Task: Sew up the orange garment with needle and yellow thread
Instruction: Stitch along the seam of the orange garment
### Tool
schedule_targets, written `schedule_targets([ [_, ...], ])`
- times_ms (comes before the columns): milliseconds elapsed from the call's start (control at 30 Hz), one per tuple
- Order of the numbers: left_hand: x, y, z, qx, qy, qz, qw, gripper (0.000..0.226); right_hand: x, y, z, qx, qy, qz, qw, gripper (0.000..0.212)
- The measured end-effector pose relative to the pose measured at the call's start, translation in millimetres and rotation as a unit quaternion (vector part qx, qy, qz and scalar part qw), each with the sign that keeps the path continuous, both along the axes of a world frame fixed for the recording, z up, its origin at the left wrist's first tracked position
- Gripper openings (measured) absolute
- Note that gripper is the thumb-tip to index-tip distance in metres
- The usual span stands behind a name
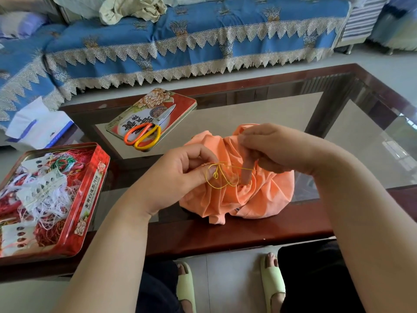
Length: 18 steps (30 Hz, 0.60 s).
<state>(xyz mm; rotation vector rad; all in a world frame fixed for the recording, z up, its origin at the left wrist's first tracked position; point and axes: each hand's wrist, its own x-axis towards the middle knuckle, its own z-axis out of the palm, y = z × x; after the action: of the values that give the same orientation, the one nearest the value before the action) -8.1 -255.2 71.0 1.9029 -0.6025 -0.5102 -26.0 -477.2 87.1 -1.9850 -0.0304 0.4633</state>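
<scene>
At the lower left of the frame sat an open red tin (90,199) on the table's wooden edge (225,236), filled with tangled red, white and green threads and white thread cards. Above it, at the left edge, lay a white bag with blue trim (38,125) on the floor beside the blue sofa cover (203,37) that ran across the top of the frame. Right of the tin, toward the upper middle, the tin's lid (180,105) rested on the glass, with orange-and-yellow-handled scissors (146,132) lying on it, blades closed.

In the centre, the left hand (180,172) had its fingers curled, thumb and forefinger pinching the yellow thread (218,177), which formed loose loops over the bunched orange garment (259,199). The garment lay heaped at the near edge of the table, centre right. The right hand (275,150) hung over it with fingers bent, one finger pointing down into the folds, the thread running to it. The needle could not be made out.

At the bottom, two feet in pale green slippers (273,283) stood on the tiled floor.
</scene>
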Motion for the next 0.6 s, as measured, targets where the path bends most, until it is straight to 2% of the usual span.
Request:
schedule_targets([
  [100,0.6,0.0,-2.0,0.008,0.013,0.000,1.000,0.014,-1.6,-0.9,2.7,0.196,0.009,0.013,0.980,0.026],
  [167,-0.5,-0.7,-2.2,0.006,0.033,-0.001,0.999,0.017,2.5,-2.4,2.1,0.339,-0.024,-0.044,0.939,0.028],
  [233,-1.1,-1.0,-1.8,0.012,0.048,-0.006,0.999,0.021,8.2,-3.1,-0.7,0.417,-0.057,-0.109,0.900,0.029],
  [333,-1.4,-1.7,-0.4,0.019,0.057,-0.011,0.998,0.022,14.2,-3.4,-4.6,0.455,-0.083,-0.174,0.869,0.030],
  [600,-1.4,-1.9,0.7,0.041,0.053,-0.010,0.998,0.013,16.2,-14.0,-7.3,0.446,-0.176,-0.269,0.835,0.029],
])
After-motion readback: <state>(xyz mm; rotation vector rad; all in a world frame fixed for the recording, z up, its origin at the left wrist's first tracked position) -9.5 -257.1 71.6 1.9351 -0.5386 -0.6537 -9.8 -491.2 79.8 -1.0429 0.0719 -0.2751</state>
